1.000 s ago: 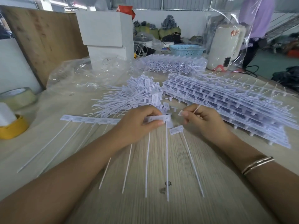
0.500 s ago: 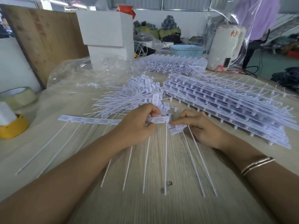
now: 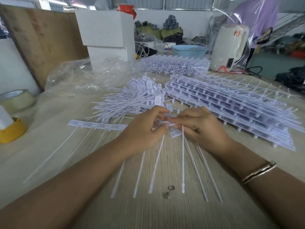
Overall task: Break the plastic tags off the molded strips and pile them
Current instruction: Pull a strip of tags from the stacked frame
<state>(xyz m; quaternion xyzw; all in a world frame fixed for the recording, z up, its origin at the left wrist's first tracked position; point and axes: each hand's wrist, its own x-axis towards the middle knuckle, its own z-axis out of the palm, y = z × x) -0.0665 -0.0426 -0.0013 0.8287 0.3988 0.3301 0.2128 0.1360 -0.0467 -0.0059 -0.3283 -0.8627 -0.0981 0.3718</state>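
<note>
- Molded strip (image 3: 97, 126) of white plastic tags is lying flat across the wooden table (image 3: 181, 212), and its right end is where both hands meet, pretty much dead centre.
- Left hand (image 3: 145, 131) has its fingers curled over that end of the strip, pinching it between thumb and fingertips.
- Right hand (image 3: 201, 128) is right up against it, fingertips touching the left ones, pinching the head of a single tag (image 3: 182, 159) whose long thin tail hangs straight down toward the camera.
- Rest of the strip runs off to the left from under the left hand, with its tails fanned out over the table toward the near edge.
- A couple of loose tags (image 3: 203, 172) lie just under the right hand, tails pointing down-right. Can't tell whether they're touching the hand.
- Right wrist has a thin metal bangle (image 3: 259, 172) on it.
- Just behind the hands there's the heap of separated tags (image 3: 132, 100), heads bunched up at the top right, tails spraying left.
- To the right of that, a big stack of unbroken strips (image 3: 231, 103), with another stack (image 3: 175, 64) further back.
- Crumpled clear plastic bag (image 3: 79, 76) sits behind the heap, in front of a white box (image 3: 107, 28).
- Far left edge: a roll of clear tape (image 3: 16, 98) and a yellow roll (image 3: 11, 131) with something white sitting on it.
- Back right: a blue basket (image 3: 189, 50) and a white appliance (image 3: 229, 47) under plastic wrap.
</note>
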